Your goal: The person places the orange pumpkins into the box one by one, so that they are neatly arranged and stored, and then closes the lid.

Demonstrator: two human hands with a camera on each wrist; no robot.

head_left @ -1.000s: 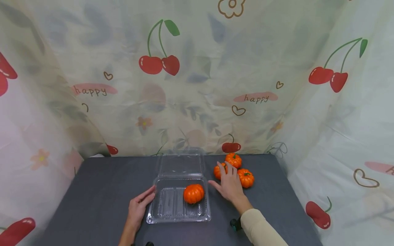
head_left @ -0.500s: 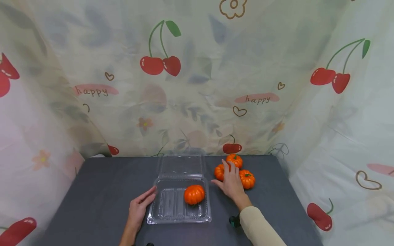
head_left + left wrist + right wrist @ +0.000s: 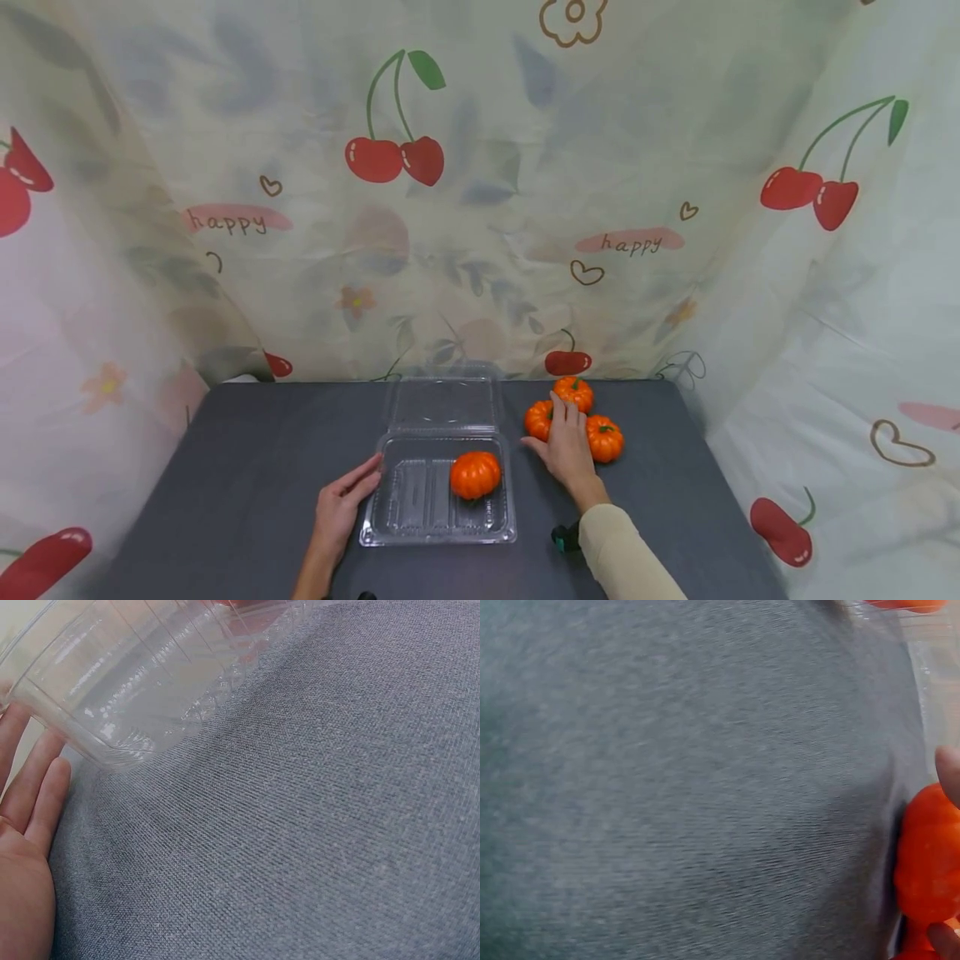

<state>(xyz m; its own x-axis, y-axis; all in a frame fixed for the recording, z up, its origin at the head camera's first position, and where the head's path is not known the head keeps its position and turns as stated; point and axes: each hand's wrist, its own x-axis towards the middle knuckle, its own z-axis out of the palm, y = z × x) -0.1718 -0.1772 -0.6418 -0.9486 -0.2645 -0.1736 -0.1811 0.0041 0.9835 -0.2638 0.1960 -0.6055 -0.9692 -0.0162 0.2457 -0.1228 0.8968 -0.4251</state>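
An open clear plastic clamshell box [image 3: 390, 533] lies on the table in the head view, its lid [image 3: 444, 404] folded back behind it. One small orange pumpkin [image 3: 475, 476] sits in its right half. My left hand [image 3: 335, 517] rests straight fingers against the box's left side; the left wrist view shows the fingertips [image 3: 49, 754] at its wall. Right of the box, my right hand [image 3: 570, 454] grips a pumpkin [image 3: 537, 419] on the table. In the right wrist view, the thumb and a fingertip touch opposite ends of that pumpkin [image 3: 928, 859]; the other fingers are out of frame.
Two more orange pumpkins stand close to the gripped one: one behind [image 3: 573, 393] and one to the right [image 3: 604, 439]. A dark grey cloth [image 3: 262, 467] covers the table. Patterned curtains [image 3: 480, 250] hang behind and at both sides.
My right hand has shifted slightly right, its fingers going from above the left pumpkin to its right side. My left hand stays at the box, and the pumpkins keep their places.
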